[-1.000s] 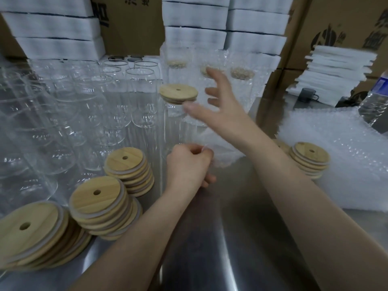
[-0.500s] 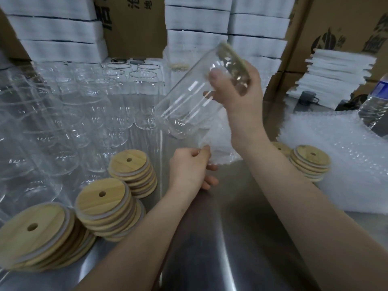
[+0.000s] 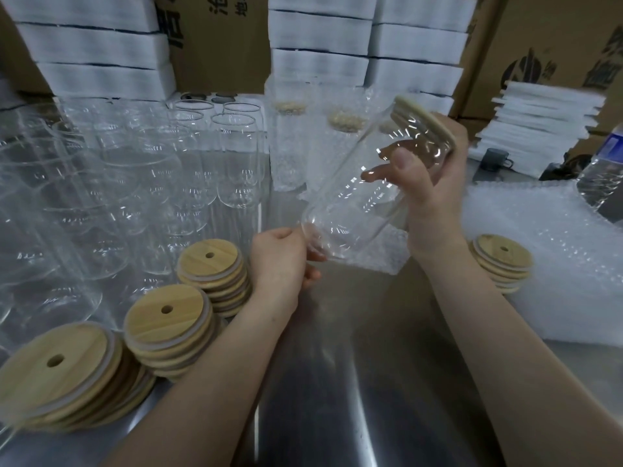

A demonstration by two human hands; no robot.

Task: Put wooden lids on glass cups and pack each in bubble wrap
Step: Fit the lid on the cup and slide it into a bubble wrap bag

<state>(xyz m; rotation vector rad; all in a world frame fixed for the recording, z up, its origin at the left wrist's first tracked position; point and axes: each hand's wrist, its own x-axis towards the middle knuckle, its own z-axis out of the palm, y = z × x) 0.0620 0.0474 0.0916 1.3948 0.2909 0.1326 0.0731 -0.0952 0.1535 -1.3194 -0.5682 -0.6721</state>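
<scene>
My right hand [image 3: 426,183] grips a clear glass cup [image 3: 350,210] near its top. The cup is tilted, its wooden lid [image 3: 424,121] up and to the right, its base down toward my left hand. My left hand [image 3: 279,261] pinches the edge of a bubble wrap piece [image 3: 374,254] that lies under the cup's base. Three stacks of wooden lids [image 3: 175,318] with a small hole stand at the left front. Another short stack of lids [image 3: 502,261] sits right of my right forearm.
Many bare glass cups [image 3: 141,183] crowd the left of the steel table [image 3: 337,382]. Wrapped cups [image 3: 290,146] stand at the back centre. A pile of bubble wrap [image 3: 546,251] lies at the right. White foam stacks [image 3: 320,38] and cardboard boxes [image 3: 546,45] line the back.
My right hand reached to the lidded cup, took it, tipped it over and brought it down so its base is near my left hand. My left hand kept hold of the bubble wrap.
</scene>
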